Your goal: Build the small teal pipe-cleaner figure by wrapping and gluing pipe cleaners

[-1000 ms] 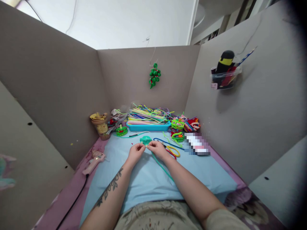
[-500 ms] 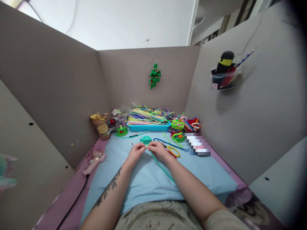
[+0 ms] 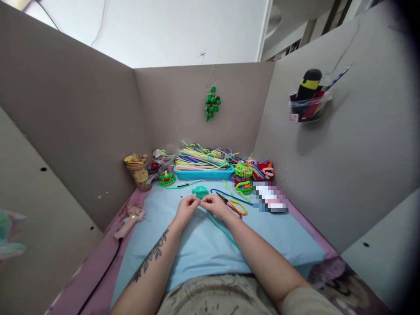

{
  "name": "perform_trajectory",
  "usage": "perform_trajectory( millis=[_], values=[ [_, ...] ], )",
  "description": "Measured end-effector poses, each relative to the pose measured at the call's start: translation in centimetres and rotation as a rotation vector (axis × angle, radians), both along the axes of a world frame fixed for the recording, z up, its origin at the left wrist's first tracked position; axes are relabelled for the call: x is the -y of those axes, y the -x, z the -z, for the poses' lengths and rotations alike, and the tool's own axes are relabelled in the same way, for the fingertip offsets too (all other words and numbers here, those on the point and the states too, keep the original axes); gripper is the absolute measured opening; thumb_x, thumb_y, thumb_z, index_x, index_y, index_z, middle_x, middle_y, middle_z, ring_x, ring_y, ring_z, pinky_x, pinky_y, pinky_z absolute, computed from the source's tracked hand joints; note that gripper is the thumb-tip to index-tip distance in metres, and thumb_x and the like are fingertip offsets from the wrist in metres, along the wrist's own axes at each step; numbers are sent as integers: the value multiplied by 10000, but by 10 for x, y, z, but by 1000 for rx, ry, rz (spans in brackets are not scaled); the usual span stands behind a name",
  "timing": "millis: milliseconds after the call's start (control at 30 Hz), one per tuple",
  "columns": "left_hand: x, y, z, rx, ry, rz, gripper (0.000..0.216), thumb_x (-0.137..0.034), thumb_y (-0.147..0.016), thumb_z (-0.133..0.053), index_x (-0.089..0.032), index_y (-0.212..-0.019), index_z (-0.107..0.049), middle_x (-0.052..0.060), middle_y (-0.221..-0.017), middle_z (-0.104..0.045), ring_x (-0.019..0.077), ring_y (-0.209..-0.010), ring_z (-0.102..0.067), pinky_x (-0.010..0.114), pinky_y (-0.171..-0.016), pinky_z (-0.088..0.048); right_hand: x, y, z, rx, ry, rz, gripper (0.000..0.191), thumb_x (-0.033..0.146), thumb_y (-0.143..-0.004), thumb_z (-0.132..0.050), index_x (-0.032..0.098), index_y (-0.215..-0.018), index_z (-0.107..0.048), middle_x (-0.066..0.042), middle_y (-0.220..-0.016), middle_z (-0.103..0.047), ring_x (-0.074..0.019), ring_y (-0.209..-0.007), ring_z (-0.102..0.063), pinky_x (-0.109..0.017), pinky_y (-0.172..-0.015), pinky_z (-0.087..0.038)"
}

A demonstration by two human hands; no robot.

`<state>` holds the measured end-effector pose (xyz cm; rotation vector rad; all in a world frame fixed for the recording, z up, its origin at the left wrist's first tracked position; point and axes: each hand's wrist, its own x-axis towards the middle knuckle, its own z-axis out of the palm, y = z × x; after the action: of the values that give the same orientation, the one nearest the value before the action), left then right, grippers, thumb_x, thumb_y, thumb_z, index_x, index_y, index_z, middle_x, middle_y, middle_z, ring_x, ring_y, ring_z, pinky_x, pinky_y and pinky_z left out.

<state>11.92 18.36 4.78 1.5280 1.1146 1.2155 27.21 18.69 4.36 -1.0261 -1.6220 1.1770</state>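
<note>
In the head view, a teal pipe cleaner (image 3: pixel 220 226) was seen on the tabletop (image 3: pixel 278 245), its long axis running from the fingertips back toward the near edge beside the right forearm. Its far end was pinched by the left hand (image 3: pixel 186 207) and the right hand (image 3: pixel 215 205), both closed, fingertips nearly meeting. A teal coil (image 3: pixel 200 191) lay just beyond.

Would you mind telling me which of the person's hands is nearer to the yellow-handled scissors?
The right hand: it lies just left of the scissors, almost touching them. The left hand sits beyond it, farther left, both pinching a teal pipe cleaner.
</note>
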Motion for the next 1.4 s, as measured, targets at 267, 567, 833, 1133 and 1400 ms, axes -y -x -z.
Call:
perform_trajectory(
  millis=[267,567,833,1133,1400],
  values=[
    [2,-1,0,-34,6,-8,245,-364,-747,-527,-154,-622,-506,-60,-519,-408,81,-497,-344,207,-511,-285,0,-1,-2,-23,7,-29,267,407,-707,-612,164,-615,-546,67,-450,-417,-63,-400,-334,-207,-424,-252],
    [0,-1,1,-36,23,-18,265,-397,-760,-520,-159,-645,-497,-70,-491,-392,77,-467,-321,206,-486,-258,-5,-2,2,-123,16,-7,220,371,-682,-643,162,-663,-577,39,-524,-532,-69,-413,-384,-208,-422,-282],
    [0,-2,-1,3,-30,-68,277,-400,-746,-541,-157,-617,-506,-64,-496,-404,81,-487,-348,210,-509,-281,-4,3,2,-233,134,-63,288,396,-618,-709,158,-662,-553,20,-583,-587,-71,-426,-449,-203,-422,-350],
    [2,-7,-1,93,11,-51,291,-422,-732,-568,-152,-633,-522,-62,-501,-419,71,-463,-331,206,-487,-284,-5,6,4,-307,206,-69,323,417,-599,-732,156,-658,-552,17,-595,-586,-79,-469,-488,-202,-446,-391],
    [3,-13,1,153,52,-69,311,-438,-732,-571,-150,-627,-517,-68,-460,-396,61,-418,-314,200,-442,-258,-7,8,6,-297,90,-6,266,384,-634,-699,155,-605,-566,40,-504,-508,-73,-430,-432,-201,-428,-324]
  ],
)
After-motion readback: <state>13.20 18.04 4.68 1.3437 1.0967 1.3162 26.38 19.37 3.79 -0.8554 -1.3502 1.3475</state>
